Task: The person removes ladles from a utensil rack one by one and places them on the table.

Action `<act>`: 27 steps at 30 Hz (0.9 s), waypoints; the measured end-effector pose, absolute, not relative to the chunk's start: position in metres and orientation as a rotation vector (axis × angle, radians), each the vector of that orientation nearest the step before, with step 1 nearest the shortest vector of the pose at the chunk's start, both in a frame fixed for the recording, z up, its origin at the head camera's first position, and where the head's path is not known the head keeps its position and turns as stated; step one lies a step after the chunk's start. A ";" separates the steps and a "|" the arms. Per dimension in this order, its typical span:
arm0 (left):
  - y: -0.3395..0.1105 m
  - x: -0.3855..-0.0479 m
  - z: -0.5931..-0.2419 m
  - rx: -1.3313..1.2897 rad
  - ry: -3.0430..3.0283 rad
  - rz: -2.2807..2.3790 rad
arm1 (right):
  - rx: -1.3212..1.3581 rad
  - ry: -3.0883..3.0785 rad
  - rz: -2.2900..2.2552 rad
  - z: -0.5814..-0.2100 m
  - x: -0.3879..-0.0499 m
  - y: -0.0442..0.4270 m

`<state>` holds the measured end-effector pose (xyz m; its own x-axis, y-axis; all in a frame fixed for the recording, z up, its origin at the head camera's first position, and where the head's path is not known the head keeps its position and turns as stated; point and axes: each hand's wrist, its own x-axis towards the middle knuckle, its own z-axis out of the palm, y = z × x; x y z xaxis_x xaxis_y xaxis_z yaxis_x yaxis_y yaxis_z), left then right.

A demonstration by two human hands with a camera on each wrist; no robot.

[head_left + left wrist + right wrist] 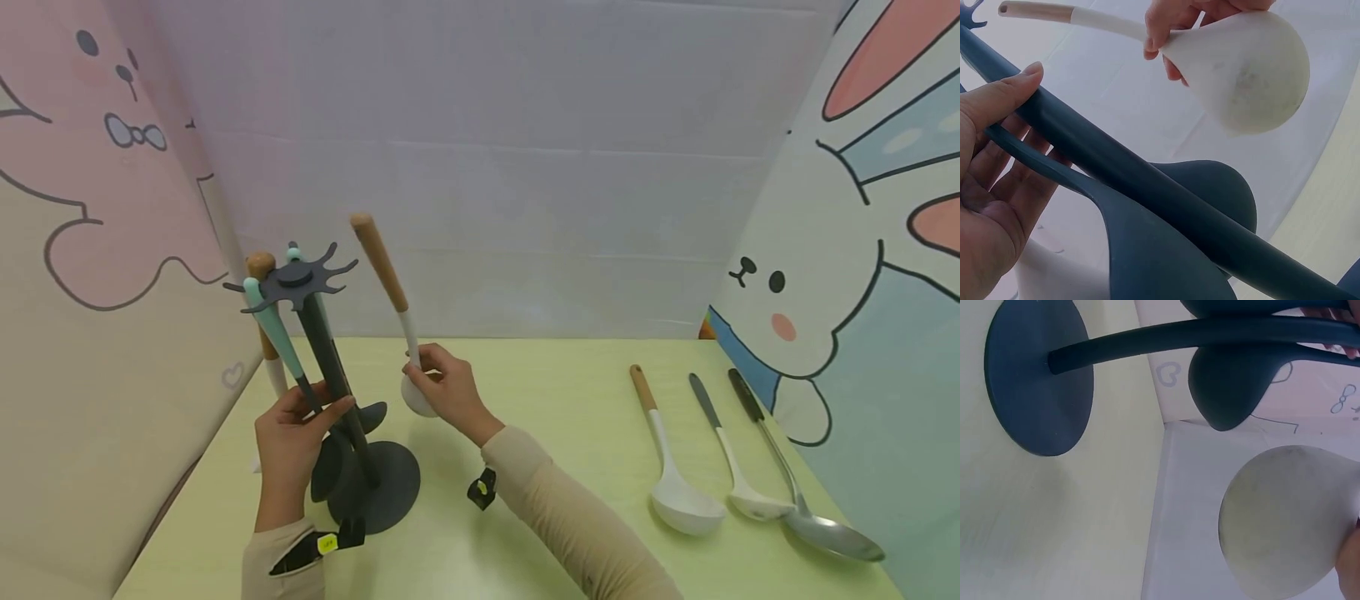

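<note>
My left hand (288, 433) grips the pole of a dark utensil stand (330, 358), thumb across the front and fingers behind. Within that grip also runs the dark shaft of a mint-handled utensil (277, 333), whose broad dark head (1154, 250) hangs beside the pole. My right hand (453, 392) pinches a white ladle (1254, 75) low on its neck, close to the bowl. The ladle's wooden handle (382, 262) points up and leans left, right of the stand and apart from it. Another dark head (1210, 181) hangs behind the pole.
On the stand's far left hangs a wooden-handled utensil (260, 265). At the table's right lie a white ladle with a wooden handle (686, 504), a smaller white ladle with a grey handle (757, 502) and a metal ladle (832, 533). Printed cloth walls enclose the table (555, 400).
</note>
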<state>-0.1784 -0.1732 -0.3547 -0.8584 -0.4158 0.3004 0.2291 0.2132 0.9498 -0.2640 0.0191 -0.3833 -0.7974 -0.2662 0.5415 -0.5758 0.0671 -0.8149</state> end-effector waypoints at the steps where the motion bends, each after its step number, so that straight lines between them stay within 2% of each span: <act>1: -0.174 -0.178 -0.355 0.175 -1.992 -1.697 | 0.830 -2.097 1.807 -0.383 -0.265 0.021; 8: -0.174 -0.176 -0.353 0.191 -1.995 -1.709 | 0.716 -2.103 1.890 -0.376 -0.264 0.038; 19: -0.175 -0.177 -0.355 0.167 -1.987 -1.710 | 0.481 -2.104 1.902 -0.386 -0.274 0.078; 27: -0.173 -0.176 -0.354 0.187 -1.990 -1.714 | 0.318 -2.205 1.766 -0.394 -0.279 0.110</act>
